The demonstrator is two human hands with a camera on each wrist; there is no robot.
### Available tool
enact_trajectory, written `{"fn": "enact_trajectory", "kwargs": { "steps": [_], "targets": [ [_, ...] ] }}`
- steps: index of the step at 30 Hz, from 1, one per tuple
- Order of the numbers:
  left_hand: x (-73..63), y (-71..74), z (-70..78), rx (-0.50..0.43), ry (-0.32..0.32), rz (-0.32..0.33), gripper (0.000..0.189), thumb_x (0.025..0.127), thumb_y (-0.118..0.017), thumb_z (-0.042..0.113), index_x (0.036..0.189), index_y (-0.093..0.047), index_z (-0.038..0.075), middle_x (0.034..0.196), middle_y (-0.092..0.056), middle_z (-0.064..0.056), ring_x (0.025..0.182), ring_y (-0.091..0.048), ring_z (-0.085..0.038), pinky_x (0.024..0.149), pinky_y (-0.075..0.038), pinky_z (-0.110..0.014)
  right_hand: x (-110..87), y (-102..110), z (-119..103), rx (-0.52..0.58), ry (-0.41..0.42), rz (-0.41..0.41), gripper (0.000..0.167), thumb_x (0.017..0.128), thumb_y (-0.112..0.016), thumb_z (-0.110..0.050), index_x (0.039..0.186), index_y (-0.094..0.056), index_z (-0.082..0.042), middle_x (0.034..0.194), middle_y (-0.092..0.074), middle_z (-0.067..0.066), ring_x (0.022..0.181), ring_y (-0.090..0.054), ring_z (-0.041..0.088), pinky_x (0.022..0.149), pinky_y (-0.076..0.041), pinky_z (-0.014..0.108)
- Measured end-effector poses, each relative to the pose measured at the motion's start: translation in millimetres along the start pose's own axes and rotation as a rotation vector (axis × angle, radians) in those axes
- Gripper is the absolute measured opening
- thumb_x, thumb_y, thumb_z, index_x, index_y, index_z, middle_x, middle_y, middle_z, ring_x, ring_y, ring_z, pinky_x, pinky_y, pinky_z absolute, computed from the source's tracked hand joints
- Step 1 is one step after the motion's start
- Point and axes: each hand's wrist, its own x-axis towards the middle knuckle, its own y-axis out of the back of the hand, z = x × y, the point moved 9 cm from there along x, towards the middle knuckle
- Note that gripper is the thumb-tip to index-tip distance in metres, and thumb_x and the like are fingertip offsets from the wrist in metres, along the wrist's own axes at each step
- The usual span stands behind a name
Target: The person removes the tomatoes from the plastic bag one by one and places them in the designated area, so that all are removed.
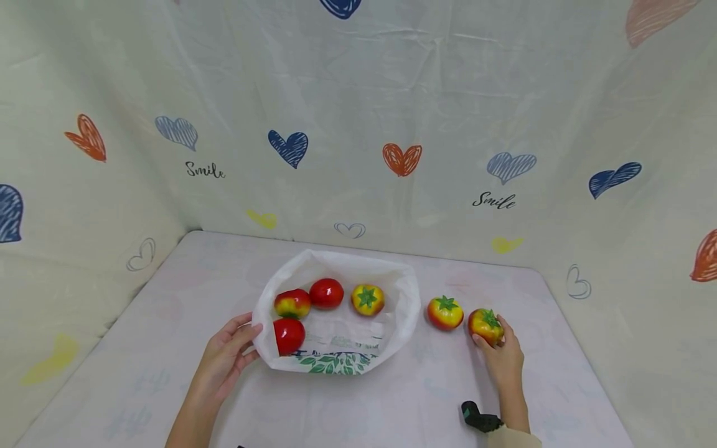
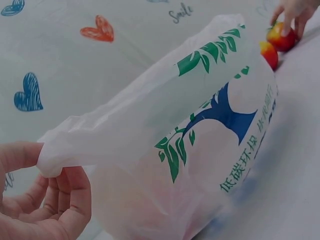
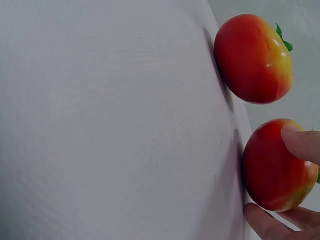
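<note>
A white plastic bag (image 1: 404, 330) stands with its mouth wide apart, and a green leaf print shows on its near side. My left hand (image 1: 221, 358) pinches its rim at the left, thumb inside the edge; the left wrist view shows the gathered plastic between thumb and fingers. Inside lie several glossy tomatoes (image 1: 327, 294), red or yellow-red, one with its green leafy top facing up. My right hand (image 1: 506, 358) holds a yellow-red tomato (image 3: 275, 170) at the table, thumb on one side and fingers on the other. Just left of it sits another yellow-red tomato (image 3: 252, 60), outside the bag.
A pale table (image 1: 426, 404) carries everything, and a light curtain (image 1: 347, 93) printed with hearts and "Smile" hangs behind and at both sides. A black strap-like device (image 1: 480, 418) is at the right wrist, by a beige sleeve (image 1: 512, 438).
</note>
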Motion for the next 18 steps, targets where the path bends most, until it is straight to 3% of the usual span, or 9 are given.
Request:
{"fn": "enact_trajectory", "kwargs": {
  "steps": [12, 18],
  "targets": [
    [-0.7, 1.4, -0.3, -0.005, -0.008, 0.003, 0.048, 0.094, -0.055, 0.026, 0.134, -0.036, 0.008, 0.095, -0.06, 0.015, 0.089, -0.06, -0.007, 0.081, -0.054, -0.024, -5.4, 0.4, -6.4, 0.008, 0.013, -0.002, 0.082, 0.087, -0.065, -0.027, 0.149, -0.014, -0.01, 0.144, -0.021, 0.033, 0.12, -0.036, 0.049, 0.1, -0.036, 0.057],
    [-1.2, 1.5, 0.5, -0.006, -0.015, -0.002, 0.047, 0.094, -0.055, 0.026, 0.134, -0.036, 0.008, 0.096, -0.06, 0.015, 0.09, -0.06, -0.007, 0.081, -0.054, -0.024, -11.9, 2.5, -13.6, 0.036, 0.012, 0.037, 0.082, 0.086, -0.066, -0.025, 0.148, -0.015, -0.007, 0.144, -0.019, 0.033, 0.122, -0.034, 0.05, 0.101, -0.034, 0.059]
  ]
}}
